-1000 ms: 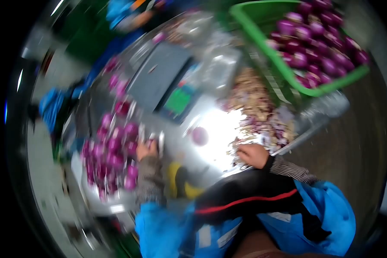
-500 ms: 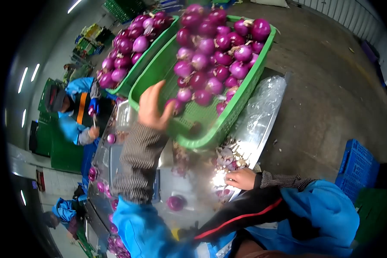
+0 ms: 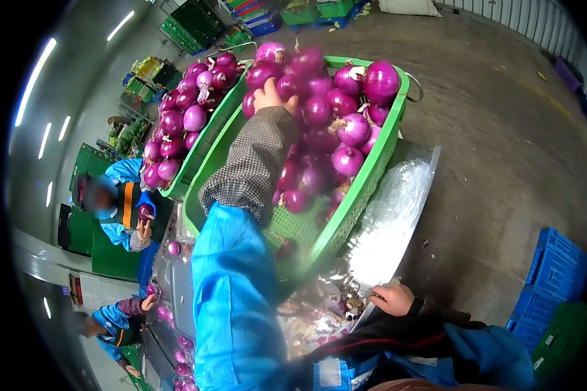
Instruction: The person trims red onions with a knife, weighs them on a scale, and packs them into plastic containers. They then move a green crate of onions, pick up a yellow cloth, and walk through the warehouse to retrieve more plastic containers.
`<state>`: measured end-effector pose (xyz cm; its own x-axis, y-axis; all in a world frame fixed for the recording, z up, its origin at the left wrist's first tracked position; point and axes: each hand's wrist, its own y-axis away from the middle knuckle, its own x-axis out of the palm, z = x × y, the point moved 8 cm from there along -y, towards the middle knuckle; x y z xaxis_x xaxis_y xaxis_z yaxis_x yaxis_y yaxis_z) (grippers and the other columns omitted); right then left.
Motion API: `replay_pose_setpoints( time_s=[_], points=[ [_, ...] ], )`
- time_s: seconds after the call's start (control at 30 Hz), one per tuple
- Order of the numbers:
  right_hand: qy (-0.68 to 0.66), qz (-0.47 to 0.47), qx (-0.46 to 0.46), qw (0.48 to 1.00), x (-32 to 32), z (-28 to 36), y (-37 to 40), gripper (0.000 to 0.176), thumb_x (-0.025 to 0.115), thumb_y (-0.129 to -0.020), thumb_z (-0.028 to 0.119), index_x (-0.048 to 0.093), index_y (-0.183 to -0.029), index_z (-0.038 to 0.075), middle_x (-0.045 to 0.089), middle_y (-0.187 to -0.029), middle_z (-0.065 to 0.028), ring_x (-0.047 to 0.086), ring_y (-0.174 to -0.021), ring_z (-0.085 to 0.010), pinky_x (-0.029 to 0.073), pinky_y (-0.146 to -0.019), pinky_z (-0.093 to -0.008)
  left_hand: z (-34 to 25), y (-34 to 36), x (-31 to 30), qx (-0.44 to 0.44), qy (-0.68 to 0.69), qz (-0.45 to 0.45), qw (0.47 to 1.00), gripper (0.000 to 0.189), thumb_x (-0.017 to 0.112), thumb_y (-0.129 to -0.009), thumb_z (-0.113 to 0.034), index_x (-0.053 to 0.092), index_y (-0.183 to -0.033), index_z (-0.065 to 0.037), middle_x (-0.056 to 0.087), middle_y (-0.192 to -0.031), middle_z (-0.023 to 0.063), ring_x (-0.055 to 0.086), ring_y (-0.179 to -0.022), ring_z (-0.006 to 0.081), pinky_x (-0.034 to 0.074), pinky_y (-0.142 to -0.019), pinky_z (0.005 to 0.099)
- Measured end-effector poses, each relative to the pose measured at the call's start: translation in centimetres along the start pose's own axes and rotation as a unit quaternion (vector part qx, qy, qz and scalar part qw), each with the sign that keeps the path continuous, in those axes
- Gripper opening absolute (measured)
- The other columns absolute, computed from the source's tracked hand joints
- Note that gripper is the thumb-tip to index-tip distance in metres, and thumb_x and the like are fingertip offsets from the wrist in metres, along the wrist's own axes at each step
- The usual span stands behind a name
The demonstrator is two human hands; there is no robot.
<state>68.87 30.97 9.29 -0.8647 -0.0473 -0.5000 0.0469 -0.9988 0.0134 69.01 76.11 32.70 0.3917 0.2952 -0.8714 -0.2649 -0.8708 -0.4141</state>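
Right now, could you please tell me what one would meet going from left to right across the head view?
A co-worker's dark cap → the farther green basket of onions → the wearer's left hand → their right hand → a blue crate.

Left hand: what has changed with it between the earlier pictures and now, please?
The left hand moved forward from the loose onions to the heaped onions in the nearer green basket. Whether it grips one is unclear. The right hand stayed near the peelings.

We see tube lights (image 3: 35, 81) at left, glare on the plastic (image 3: 394, 212), hazy onions (image 3: 321, 139) and black, bowed edges.
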Motion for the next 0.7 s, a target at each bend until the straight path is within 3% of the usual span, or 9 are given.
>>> replay_pose_setpoints(
  time_s=[0.17, 0.3, 0.5, 0.6, 0.7],
  points=[
    [-0.003, 0.009, 0.015, 1.0, 0.0, -1.7, -0.8, 0.02, 0.061, -0.088, 0.028, 0.065, -0.089, 0.008, 0.067, -0.081, -0.0136, 0.065, -0.074, -0.033, 0.051, -0.064, -0.0428, -0.2, -0.2, 2.7, -0.152, -0.034, 0.061, 0.986, 0.087, 0.077, -0.072, -0.049, 0.032, -0.139, -0.017, 0.049, -0.124, 0.0223, 0.055, -0.114, 0.037, 0.048, -0.092, 0.049],
    [0.011, 0.014, 0.03, 0.999, -0.4, -2.4, -1.4, 0.02, 0.06, -0.089, 0.027, 0.065, -0.089, 0.008, 0.067, -0.081, -0.0136, 0.064, -0.074, -0.0334, 0.051, -0.065, -0.0427, -1.0, -0.7, 3.2, -0.16, -0.105, 0.012, 0.981, 0.082, 0.076, -0.072, -0.053, 0.036, -0.129, -0.01, 0.057, -0.114, 0.0164, 0.06, -0.106, 0.0332, 0.048, -0.089, 0.0464],
    [-0.001, -0.001, 0.044, 0.999, -1.1, -2.6, -0.8, 0.02, 0.06, -0.089, 0.028, 0.064, -0.088, 0.008, 0.066, -0.081, -0.0147, 0.064, -0.075, -0.0343, 0.051, -0.065, -0.0431, -1.2, -0.2, 2.4, -0.134, -0.06, -0.013, 0.989, 0.082, 0.076, -0.071, -0.051, 0.037, -0.13, -0.01, 0.06, -0.113, 0.0148, 0.06, -0.107, 0.0289, 0.044, -0.093, 0.0457],
    [0.015, -0.027, 0.053, 0.998, -0.8, -2.6, -0.2, 0.02, 0.061, -0.088, 0.028, 0.064, -0.089, 0.008, 0.066, -0.08, -0.0146, 0.064, -0.075, -0.0342, 0.051, -0.065, -0.0433, 0.2, 0.3, 2.1, -0.158, 0.141, 0.004, 0.977, 0.084, 0.079, -0.067, -0.046, 0.038, -0.13, -0.009, 0.06, -0.117, 0.018, 0.061, -0.106, 0.0329, 0.047, -0.093, 0.0429],
    [0.032, -0.004, 0.021, 0.999, -1.0, -1.2, -0.2, 0.02, 0.062, -0.088, 0.028, 0.064, -0.089, 0.008, 0.065, -0.079, -0.0147, 0.064, -0.074, -0.0342, 0.051, -0.064, -0.0435, 2.6, 0.8, 2.9, -0.151, 0.359, -0.009, 0.921, 0.084, 0.082, -0.066, -0.038, 0.038, -0.131, -0.01, 0.056, -0.117, 0.0216, 0.063, -0.1, 0.033, 0.049, -0.092, 0.0388]
  ],
)
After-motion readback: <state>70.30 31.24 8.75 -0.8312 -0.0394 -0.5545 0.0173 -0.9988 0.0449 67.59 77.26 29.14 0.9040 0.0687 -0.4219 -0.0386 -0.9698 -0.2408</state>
